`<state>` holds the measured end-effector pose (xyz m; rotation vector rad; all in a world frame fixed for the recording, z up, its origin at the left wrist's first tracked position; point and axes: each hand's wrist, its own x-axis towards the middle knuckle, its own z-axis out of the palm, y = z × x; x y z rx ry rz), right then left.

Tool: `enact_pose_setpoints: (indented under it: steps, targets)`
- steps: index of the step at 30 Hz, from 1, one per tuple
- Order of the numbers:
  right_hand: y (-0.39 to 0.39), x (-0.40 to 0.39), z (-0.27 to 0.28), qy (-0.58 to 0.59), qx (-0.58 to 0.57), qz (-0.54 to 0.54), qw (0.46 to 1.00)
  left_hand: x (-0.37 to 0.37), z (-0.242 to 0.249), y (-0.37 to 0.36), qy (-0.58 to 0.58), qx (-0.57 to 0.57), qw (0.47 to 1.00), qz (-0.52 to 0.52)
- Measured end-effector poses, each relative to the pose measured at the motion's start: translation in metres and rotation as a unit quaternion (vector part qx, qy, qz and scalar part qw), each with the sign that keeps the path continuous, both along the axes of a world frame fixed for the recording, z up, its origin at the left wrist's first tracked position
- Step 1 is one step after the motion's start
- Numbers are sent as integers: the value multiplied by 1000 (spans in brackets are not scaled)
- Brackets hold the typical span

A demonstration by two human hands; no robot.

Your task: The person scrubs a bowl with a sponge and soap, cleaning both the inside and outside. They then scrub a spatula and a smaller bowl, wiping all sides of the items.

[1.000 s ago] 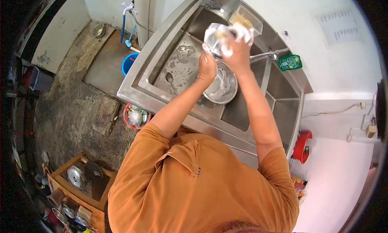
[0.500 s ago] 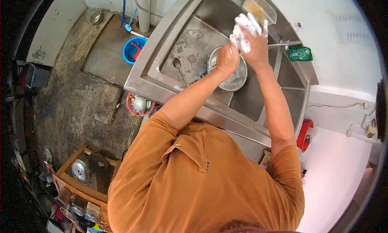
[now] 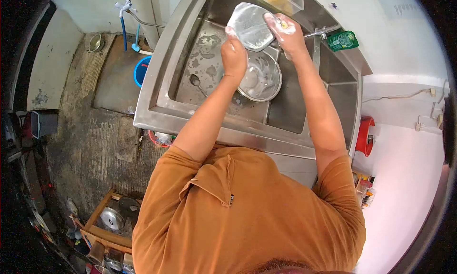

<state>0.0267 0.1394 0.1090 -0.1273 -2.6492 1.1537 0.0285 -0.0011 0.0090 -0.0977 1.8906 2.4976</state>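
My left hand (image 3: pixel 234 55) is closed on the lower left edge of a clear, rounded-rectangular plastic lid (image 3: pixel 250 29), which is wet with suds and tilted above the sink. My right hand (image 3: pixel 288 34), covered in white foam, is closed at the lid's right edge around a foamy, yellowish sponge (image 3: pixel 284 24), mostly hidden by the fingers. Below the lid, a round metal bowl (image 3: pixel 259 81) with sudsy water stands in the sink (image 3: pixel 190 95). Left of the bowl lies a spoon (image 3: pixel 197 83) on the wet sink bottom.
A clear plastic container (image 3: pixel 290 0) with something yellowish sits at the sink's back. A thin faucet (image 3: pixel 323 31) reaches over from the right beside a green packet (image 3: pixel 342 41). On the floor at left is a blue bucket (image 3: pixel 139 72). A red round object (image 3: pixel 365 136) is right of the sink.
The clear lid has come into view, held up in my left hand. My hands have moved apart, the left one leftward, and the view has shifted slightly.
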Motion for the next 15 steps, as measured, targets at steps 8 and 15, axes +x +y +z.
enact_pose_setpoints:
  steps: [8,15]
  targets:
    - [-13,19,21,-187,-197,-7,962,-11,0,-4,15,-132,989,60]
    - [-18,30,-29,-115,-171,83,975,-34,-17,-10,-86,46,995,27]
